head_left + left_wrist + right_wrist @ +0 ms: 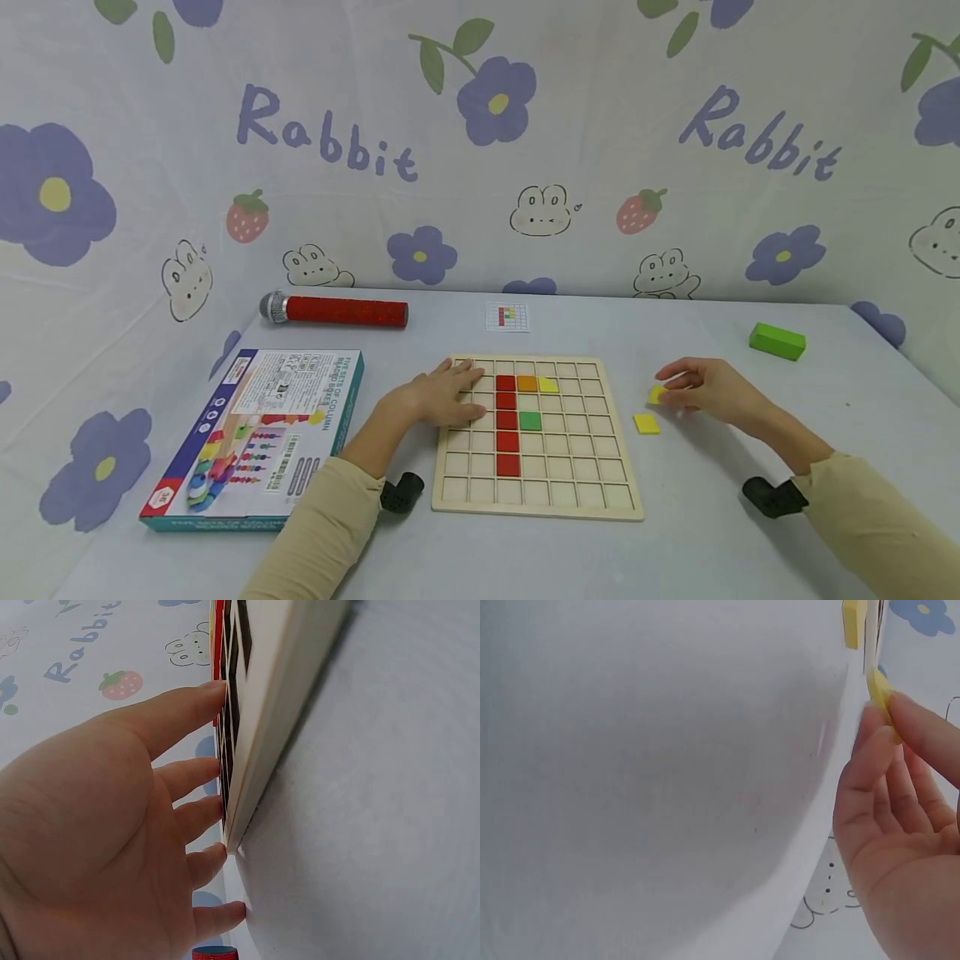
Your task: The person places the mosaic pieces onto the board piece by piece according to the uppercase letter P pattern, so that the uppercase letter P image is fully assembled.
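Observation:
My left hand (pixel 442 396) rests with spread, straight fingers on the left edge of a wooden grid board (pixel 536 511). In the left wrist view, its thumb and fingertips touch the board's rim. A column of several red tiles (pixel 507 422) lies in the grid, with an orange tile (pixel 527 383), a yellow tile (pixel 548 385) and a green tile (pixel 530 421) to its right. Off the board's right side, my right hand (pixel 705 392) pinches a small yellow tile (pixel 880 691) between thumb and fingers. Another yellow tile (pixel 646 424) lies on the table just in front of it.
A small pattern card (pixel 507 317) lies behind the board. To the left are a boxed set (pixel 255 442) and, farther back, a red microphone (pixel 337 311). A green block (pixel 777 341) sits at the back right. A patterned cloth (pixel 465 183) hangs behind the table.

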Tool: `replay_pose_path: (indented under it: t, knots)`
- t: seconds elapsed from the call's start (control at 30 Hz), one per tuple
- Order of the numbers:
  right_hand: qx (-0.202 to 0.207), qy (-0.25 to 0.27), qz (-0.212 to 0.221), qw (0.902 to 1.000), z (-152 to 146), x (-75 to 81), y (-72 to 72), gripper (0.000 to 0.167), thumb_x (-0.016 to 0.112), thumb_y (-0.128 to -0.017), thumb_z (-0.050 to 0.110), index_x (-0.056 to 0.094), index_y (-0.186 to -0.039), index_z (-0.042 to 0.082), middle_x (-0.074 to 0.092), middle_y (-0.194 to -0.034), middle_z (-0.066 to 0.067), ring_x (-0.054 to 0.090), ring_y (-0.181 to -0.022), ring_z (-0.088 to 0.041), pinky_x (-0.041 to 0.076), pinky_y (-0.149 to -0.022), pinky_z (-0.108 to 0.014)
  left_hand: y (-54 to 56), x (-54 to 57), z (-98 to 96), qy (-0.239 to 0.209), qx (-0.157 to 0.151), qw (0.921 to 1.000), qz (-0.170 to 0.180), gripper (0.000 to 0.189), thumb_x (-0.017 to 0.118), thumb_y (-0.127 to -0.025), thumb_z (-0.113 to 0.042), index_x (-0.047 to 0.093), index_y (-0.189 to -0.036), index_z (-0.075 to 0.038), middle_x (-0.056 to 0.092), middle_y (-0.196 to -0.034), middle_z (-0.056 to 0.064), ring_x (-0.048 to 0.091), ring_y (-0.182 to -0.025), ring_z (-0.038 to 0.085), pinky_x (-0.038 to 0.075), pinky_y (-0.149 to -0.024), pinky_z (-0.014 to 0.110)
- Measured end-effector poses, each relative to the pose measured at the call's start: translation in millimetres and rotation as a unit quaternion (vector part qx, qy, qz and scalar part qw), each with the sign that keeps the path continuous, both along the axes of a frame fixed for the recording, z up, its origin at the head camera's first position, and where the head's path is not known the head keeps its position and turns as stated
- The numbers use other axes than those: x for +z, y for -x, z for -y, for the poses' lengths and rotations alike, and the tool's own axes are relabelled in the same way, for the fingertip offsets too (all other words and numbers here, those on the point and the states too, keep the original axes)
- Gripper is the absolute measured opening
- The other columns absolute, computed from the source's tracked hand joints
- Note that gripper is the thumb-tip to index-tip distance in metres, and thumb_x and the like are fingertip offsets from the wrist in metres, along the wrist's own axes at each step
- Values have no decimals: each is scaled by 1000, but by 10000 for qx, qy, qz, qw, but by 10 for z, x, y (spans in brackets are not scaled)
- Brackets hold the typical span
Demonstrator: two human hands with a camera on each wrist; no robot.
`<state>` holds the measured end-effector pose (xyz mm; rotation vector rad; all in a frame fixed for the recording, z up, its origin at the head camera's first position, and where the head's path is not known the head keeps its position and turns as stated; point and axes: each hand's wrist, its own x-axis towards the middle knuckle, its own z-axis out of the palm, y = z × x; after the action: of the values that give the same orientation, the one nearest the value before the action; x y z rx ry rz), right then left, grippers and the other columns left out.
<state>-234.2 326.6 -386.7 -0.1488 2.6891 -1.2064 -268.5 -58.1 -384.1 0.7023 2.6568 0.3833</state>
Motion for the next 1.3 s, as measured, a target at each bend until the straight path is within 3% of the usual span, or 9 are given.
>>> replay_pose_path:
  t: [0.23, 0.4, 0.63, 0.93, 1.3]
  knots:
    - [-259, 227, 429, 9985, 93, 2, 21, 46, 69, -89, 23, 57, -125, -3, 62, -113, -13, 60, -90, -20, 52, -76, -28, -3, -3, 1, 25, -6, 10000, 14, 66, 53, -96, -39, 28, -151, -12, 18, -157, 10, 8, -143, 33, 14, -109, 59]
    - [-119, 467, 593, 9971, 212, 17, 10, 48, 69, -89, 25, 58, -126, -3, 62, -118, -14, 60, -91, -18, 52, -78, -27, -5, -5, 3, 24, -32, 10000, 10, 66, 53, -96, -39, 27, -151, -12, 18, -157, 10, 8, -143, 33, 14, -109, 60]
    - [-16, 448, 697, 9966, 402, 15, 28, 45, 70, -89, 26, 62, -124, 0, 64, -111, -9, 59, -89, -19, 50, -77, -29, 2, -15, 0, 7, -45, 10000, 5, 66, 53, -96, -39, 28, -151, -12, 18, -157, 10, 8, -143, 33, 14, -108, 60]
    - [328, 948, 1052, 9894, 660, 51, 55, 39, 71, -88, 16, 63, -121, -3, 64, -111, -11, 64, -88, -18, 53, -79, -28, 4, -14, 6, 19, -12, 10000, 13, 66, 53, -96, -39, 28, -151, -13, 18, -157, 9, 7, -143, 32, 14, -109, 59]
    - [613, 831, 1193, 9875, 1003, 51, 65, 31, 70, -88, 13, 66, -116, -1, 65, -109, -10, 64, -86, -18, 53, -80, -29, 10, -10, 12, -25, -25, 10000, 35, 67, 54, -96, -39, 28, -151, -12, 17, -157, 9, 6, -144, 32, 13, -109, 59]
